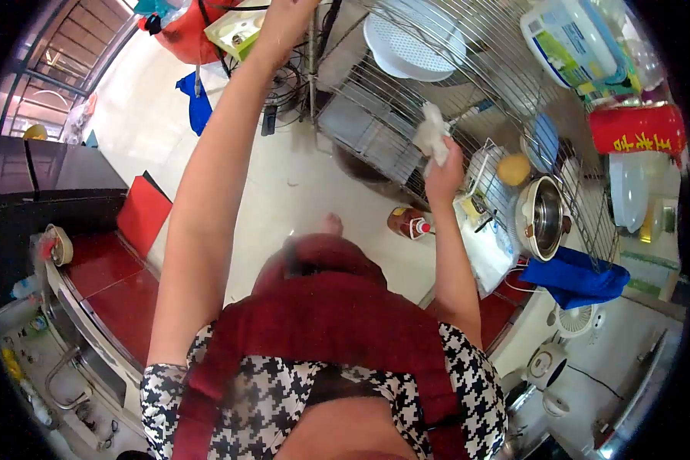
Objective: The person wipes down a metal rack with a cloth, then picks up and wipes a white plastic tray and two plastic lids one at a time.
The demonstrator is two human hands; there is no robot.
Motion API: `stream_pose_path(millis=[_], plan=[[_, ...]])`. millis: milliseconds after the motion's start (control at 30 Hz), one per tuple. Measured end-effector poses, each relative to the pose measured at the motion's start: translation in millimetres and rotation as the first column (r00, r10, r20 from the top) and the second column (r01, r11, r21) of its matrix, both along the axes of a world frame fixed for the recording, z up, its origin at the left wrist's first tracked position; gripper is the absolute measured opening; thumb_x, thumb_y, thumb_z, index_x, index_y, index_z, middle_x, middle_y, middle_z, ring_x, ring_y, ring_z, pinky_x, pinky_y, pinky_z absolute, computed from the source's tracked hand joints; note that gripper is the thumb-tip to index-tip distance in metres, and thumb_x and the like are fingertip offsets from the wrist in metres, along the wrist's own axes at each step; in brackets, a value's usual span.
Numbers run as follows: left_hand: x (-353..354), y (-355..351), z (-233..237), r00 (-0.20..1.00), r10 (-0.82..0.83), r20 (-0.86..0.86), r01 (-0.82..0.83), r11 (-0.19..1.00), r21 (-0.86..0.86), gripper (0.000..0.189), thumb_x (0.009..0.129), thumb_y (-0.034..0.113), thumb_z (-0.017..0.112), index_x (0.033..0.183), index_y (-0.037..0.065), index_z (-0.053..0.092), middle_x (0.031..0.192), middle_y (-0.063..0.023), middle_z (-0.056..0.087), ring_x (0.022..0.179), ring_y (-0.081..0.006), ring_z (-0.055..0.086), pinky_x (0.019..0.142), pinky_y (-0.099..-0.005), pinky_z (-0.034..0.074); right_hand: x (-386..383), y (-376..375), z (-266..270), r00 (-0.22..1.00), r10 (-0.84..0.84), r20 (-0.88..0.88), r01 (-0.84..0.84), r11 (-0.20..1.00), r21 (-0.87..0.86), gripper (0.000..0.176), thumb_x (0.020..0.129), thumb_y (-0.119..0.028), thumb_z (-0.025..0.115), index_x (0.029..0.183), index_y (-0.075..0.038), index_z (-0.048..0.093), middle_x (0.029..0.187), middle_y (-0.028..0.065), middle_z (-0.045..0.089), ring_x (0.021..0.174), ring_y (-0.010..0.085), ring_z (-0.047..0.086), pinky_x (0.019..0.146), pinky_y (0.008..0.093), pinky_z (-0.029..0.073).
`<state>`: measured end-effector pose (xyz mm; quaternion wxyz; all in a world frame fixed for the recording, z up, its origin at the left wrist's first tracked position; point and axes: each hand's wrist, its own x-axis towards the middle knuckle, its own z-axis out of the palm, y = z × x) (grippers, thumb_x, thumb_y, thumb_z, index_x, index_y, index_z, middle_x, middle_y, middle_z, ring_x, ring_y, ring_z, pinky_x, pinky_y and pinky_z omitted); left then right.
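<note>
My right hand (445, 175) is closed around a crumpled whitish cloth (431, 136), which is against the wires of a metal rack (506, 57). Up at the top edge, my left hand (287, 29) reaches beside the rack's corner post; its fingers are cut off by the frame, so their grip is hidden. A white perforated basket (415, 42) lies on the rack above the cloth. To the right of my right hand are a round tan object (514, 169) and a steel pot (547, 219).
A bottle with a red cap (408, 223) stands on the pale floor (299, 192) below the rack. Blue cloth (575, 276) hangs at the right. Black cables (285, 84) tangle near the rack's left post. A red bag (182, 34) sits at upper left, and a sink (92, 356) at lower left.
</note>
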<state>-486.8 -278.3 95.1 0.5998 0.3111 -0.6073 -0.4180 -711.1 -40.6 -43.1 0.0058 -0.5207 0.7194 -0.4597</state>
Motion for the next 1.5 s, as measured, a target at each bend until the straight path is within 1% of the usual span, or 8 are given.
stream_pose_path(millis=[233, 467, 500, 567, 700, 933, 1133, 1500], plan=[[114, 91, -158, 0.936, 0.046, 0.348, -0.195, 0.892, 0.407, 0.057, 0.088, 0.035, 0.05, 0.126, -0.004, 0.036, 0.103, -0.012, 0.051, 0.093, -0.0184, 0.048, 0.084, -0.0291, 0.039, 97, -116, 4, 0.875, 0.328, -0.357, -0.374, 0.925, -0.067, 0.03, 0.073, 0.003, 0.047, 0.101, -0.007, 0.055, 0.105, 0.0103, 0.054, 0.098, 0.0296, 0.049, 0.083, 0.0364, 0.042], [397, 381, -463, 0.733, -0.369, 0.571, -0.313, 0.563, 0.765, 0.048, 0.084, 0.033, 0.051, 0.114, -0.006, 0.049, 0.109, -0.022, 0.055, 0.099, -0.0333, 0.052, 0.084, -0.0425, 0.042, 68, -89, -9, 0.7, 0.457, -0.548, -0.388, 0.888, 0.246, 0.018, 0.07, -0.001, 0.052, 0.087, -0.007, 0.058, 0.108, 0.0096, 0.053, 0.099, 0.0291, 0.049, 0.08, 0.0381, 0.044], [390, 415, -393, 0.897, -0.065, 0.436, -0.426, 0.133, 0.895, 0.039, 0.084, 0.033, 0.051, 0.103, -0.001, 0.054, 0.097, -0.0191, 0.058, 0.088, -0.0292, 0.054, 0.075, -0.0407, 0.045, 58, -76, -8, 0.703, 0.448, -0.552, -0.36, 0.894, 0.268, 0.022, 0.07, 0.003, 0.051, 0.089, -0.007, 0.059, 0.11, 0.0094, 0.052, 0.101, 0.0291, 0.049, 0.08, 0.037, 0.044], [462, 488, -387, 0.811, -0.392, 0.433, -0.493, -0.06, 0.868, 0.032, 0.084, 0.036, 0.051, 0.101, 0.009, 0.052, 0.089, -0.0106, 0.057, 0.074, -0.02, 0.056, 0.061, -0.0358, 0.045, 36, -51, -12, 0.71, 0.403, -0.577, -0.297, 0.915, 0.274, 0.025, 0.068, 0.005, 0.051, 0.088, -0.006, 0.059, 0.108, 0.0116, 0.054, 0.101, 0.0306, 0.049, 0.083, 0.0378, 0.043], [502, 575, -370, 0.876, -0.152, 0.458, -0.479, -0.398, 0.782, 0.034, 0.084, 0.036, 0.049, 0.105, 0.009, 0.049, 0.089, -0.0095, 0.057, 0.075, -0.0196, 0.057, 0.061, -0.0359, 0.044, 44, -53, 4, 0.786, 0.408, -0.464, -0.298, 0.908, 0.294, 0.028, 0.066, 0.007, 0.05, 0.089, -0.006, 0.059, 0.105, 0.0138, 0.055, 0.098, 0.0323, 0.051, 0.086, 0.0386, 0.041], [443, 510, -381, 0.906, 0.315, 0.284, -0.227, -0.206, 0.952, 0.039, 0.085, 0.038, 0.048, 0.113, 0.011, 0.043, 0.089, -0.0076, 0.058, 0.076, -0.019, 0.057, 0.062, -0.036, 0.043, 163, -154, 77, 0.937, 0.186, -0.297, -0.284, 0.899, -0.334, 0.032, 0.066, 0.007, 0.054, 0.095, -0.006, 0.057, 0.099, 0.0118, 0.054, 0.098, 0.0309, 0.049, 0.086, 0.0369, 0.038], [389, 422, -316, 0.937, 0.225, 0.266, -0.299, 0.126, 0.946, 0.042, 0.088, 0.036, 0.047, 0.119, 0.009, 0.043, 0.091, -0.0069, 0.058, 0.075, -0.0163, 0.057, 0.063, -0.0329, 0.044, 163, -178, -26, 0.95, 0.169, -0.261, -0.172, 0.985, 0.013, 0.031, 0.065, 0.007, 0.056, 0.094, -0.004, 0.06, 0.096, 0.0152, 0.05, 0.093, 0.032, 0.049, 0.082, 0.0352, 0.039], [433, 524, -372, 0.899, 0.036, 0.436, -0.403, -0.32, 0.857, 0.03, 0.085, 0.034, 0.05, 0.095, 0.006, 0.052, 0.069, -0.0039, 0.055, 0.056, -0.0127, 0.053, 0.042, -0.0264, 0.037, 162, -78, -57, 0.86, 0.492, -0.134, -0.45, 0.856, 0.253, 0.035, 0.067, 0.007, 0.05, 0.096, -0.008, 0.062, 0.094, 0.0157, 0.053, 0.092, 0.032, 0.052, 0.082, 0.0352, 0.041]])
